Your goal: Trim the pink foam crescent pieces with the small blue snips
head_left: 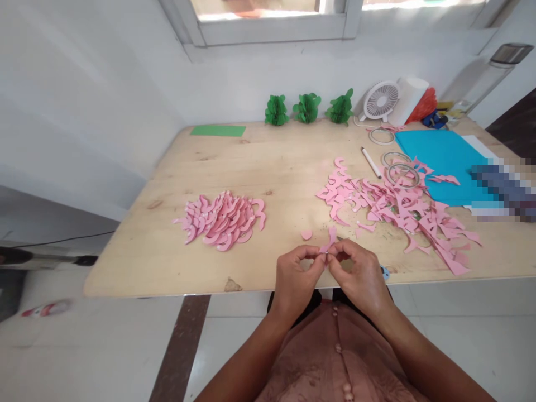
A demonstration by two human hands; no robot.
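Note:
My left hand (298, 274) and my right hand (357, 274) meet at the table's front edge, fingertips pinched together on one small pink paper piece (331, 237). Part of that piece sticks up above the fingers; the rest is hidden by them. Just beyond, a small round pink paper bit (307, 235) lies on the wood. A dark pointed tip shows by my right fingers, and something blue (384, 272) peeks out beside that hand, perhaps a tool's handle. To the left sits a pile of curved pink paper cutouts (226, 219).
Pink paper scraps (402, 206) spread over the right side, with tape rolls (402, 175) among them. A white pen (371, 162), blue sheets (444, 151), a small fan (380, 101) and green paper figures (307, 108) stand or lie farther back. A green strip (218, 130) lies at back left.

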